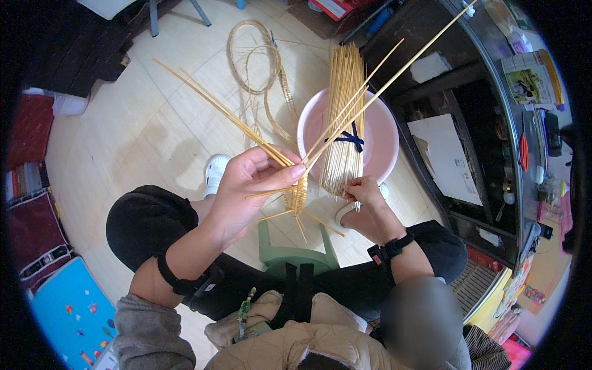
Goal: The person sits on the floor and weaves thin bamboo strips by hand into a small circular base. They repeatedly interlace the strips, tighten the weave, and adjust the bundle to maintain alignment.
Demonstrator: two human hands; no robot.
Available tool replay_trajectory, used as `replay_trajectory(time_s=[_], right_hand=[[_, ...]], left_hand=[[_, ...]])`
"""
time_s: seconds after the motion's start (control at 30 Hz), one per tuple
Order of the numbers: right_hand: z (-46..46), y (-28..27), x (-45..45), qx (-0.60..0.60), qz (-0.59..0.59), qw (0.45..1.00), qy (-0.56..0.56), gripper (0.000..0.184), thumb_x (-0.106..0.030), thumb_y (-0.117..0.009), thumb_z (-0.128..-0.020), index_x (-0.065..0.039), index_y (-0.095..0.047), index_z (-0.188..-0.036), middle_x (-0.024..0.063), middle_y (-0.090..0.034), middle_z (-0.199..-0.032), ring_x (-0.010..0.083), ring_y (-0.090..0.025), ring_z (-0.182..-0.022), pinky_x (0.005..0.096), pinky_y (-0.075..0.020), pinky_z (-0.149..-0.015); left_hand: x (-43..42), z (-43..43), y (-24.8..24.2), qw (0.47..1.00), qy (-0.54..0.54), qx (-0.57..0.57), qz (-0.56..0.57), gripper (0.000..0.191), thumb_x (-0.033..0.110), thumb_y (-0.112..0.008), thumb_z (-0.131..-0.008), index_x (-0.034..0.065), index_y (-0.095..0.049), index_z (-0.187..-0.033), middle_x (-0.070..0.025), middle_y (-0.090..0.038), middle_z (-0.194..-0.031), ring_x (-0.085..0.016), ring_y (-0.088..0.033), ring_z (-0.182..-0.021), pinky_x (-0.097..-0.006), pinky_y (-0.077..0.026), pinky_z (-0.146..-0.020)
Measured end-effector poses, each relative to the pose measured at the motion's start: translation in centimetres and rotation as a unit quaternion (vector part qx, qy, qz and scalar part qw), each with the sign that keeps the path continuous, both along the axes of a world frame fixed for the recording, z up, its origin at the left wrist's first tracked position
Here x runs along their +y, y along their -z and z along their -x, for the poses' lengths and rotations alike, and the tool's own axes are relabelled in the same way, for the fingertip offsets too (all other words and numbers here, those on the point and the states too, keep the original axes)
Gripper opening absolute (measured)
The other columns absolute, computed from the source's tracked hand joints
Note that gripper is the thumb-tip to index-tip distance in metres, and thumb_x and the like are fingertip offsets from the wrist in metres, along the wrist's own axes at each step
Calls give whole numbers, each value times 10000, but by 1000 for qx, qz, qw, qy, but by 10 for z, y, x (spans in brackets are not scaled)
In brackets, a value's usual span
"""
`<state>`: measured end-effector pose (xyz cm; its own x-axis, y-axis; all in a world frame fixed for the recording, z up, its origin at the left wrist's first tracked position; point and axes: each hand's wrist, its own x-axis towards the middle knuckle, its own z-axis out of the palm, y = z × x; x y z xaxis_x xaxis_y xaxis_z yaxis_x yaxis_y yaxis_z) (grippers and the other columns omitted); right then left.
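Between the thumb and fingers of my left hand is the upper end of a narrow woven straw braid. Long loose straws fan out from it to the upper left, and others reach to the upper right. Short straw ends stick out at its lower end. My right hand pinches the bottom ends of a thick bundle of straws, which a dark blue ribbon ties together. The bundle leans across a pink plastic basin. Whether one straw is singled out between the right fingertips, I cannot tell.
A long finished-looking braid lies coiled on the tiled floor. A green plastic stool is between my legs. A dark cabinet with a cluttered top runs along the right. A blue board is at the lower left.
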<state>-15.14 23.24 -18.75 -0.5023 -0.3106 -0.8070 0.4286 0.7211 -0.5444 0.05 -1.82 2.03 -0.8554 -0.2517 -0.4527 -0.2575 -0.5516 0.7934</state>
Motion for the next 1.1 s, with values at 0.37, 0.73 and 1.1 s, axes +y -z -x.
replay_trajectory(time_s=[0.37, 0.73, 1.1], right_hand=[[-47, -69, -6, -284, 158, 942, 81, 147, 36, -557, -828, 86, -591, -962, 166, -631, -892, 205, -637, -750, 252, -556, -706], [-156, -199, -5, -399, 315, 854, -105, 150, -128, -555, -926, -9, -580, -1014, 68, -646, -929, 126, -632, -843, 242, -514, -725], [-139, -260, -18, -334, 514, 786, -75, 86, 28, -530, -897, 42, -545, -980, 126, -586, -924, 145, -615, -794, 233, -518, -686]], left_hand=[[-2, -1, 4, 1000, -1, 8, 13, 165, 111, -653, -849, 14, -600, -972, -30, -621, -885, -87, -570, -817, -224, -447, -751], [-8, -2, 8, 998, -44, 14, 43, 187, 113, -643, -859, 6, -617, -1009, -52, -640, -905, -104, -594, -864, -238, -461, -807], [-5, -4, 16, 999, -29, 19, 35, 190, 104, -647, -854, 7, -616, -1015, -59, -647, -910, -110, -602, -858, -237, -476, -789]])
